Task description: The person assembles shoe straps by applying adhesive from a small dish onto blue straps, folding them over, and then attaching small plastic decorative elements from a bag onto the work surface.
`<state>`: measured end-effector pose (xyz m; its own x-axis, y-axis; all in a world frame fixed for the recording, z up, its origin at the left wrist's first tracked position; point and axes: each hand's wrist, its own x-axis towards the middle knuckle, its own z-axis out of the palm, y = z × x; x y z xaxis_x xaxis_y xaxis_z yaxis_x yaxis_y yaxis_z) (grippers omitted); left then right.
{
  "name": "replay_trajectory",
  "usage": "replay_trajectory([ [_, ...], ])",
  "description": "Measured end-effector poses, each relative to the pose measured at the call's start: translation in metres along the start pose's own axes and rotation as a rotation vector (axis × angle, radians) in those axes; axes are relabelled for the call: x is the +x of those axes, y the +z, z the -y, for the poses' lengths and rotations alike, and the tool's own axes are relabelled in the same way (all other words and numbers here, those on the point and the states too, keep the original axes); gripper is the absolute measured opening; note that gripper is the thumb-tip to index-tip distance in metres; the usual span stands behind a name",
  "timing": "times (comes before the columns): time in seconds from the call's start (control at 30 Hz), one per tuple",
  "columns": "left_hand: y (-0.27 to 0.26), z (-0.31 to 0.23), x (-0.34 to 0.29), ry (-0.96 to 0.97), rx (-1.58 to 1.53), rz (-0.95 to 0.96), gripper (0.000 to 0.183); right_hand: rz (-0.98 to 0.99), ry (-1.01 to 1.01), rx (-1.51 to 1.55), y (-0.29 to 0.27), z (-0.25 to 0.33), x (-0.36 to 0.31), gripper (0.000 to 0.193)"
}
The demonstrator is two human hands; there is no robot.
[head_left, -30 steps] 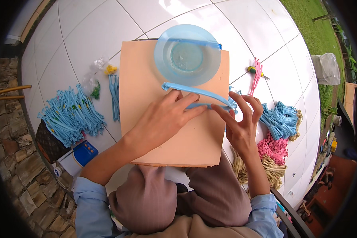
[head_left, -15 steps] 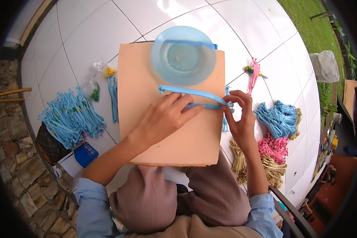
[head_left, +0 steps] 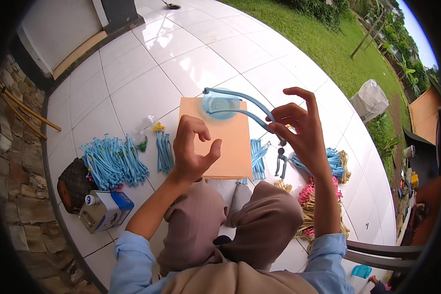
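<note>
Fingers of the right hand pinch a blue strip that arcs toward ten o'clock, above the bowl on a tan board. At eight o'clock from that grip, the left hand hovers half-open and empty. White floor tiles carry blue bundles at nine o'clock; grass lies at one.

A smooth, pale-blue bent plastic strip looks slightly glossy; the tan square board is matt; white floor tiles shine.

Glossy white tile floor, stone wall at left, lawn beyond, daylight
</note>
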<state>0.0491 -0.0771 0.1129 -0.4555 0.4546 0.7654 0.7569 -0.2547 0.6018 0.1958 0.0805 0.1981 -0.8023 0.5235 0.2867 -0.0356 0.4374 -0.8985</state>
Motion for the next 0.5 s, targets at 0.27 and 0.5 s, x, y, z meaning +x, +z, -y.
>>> replay_trajectory([
  [0.27,-0.054,-0.075,0.026,-0.228,-0.112,0.257,0.024,0.039,-0.288,0.275,0.076,0.080,0.048,0.060],
  [0.5,-0.147,-0.017,0.051,-0.034,0.222,-0.235,0.015,-0.151,-0.295,0.012,0.180,0.060,0.084,0.043],
])
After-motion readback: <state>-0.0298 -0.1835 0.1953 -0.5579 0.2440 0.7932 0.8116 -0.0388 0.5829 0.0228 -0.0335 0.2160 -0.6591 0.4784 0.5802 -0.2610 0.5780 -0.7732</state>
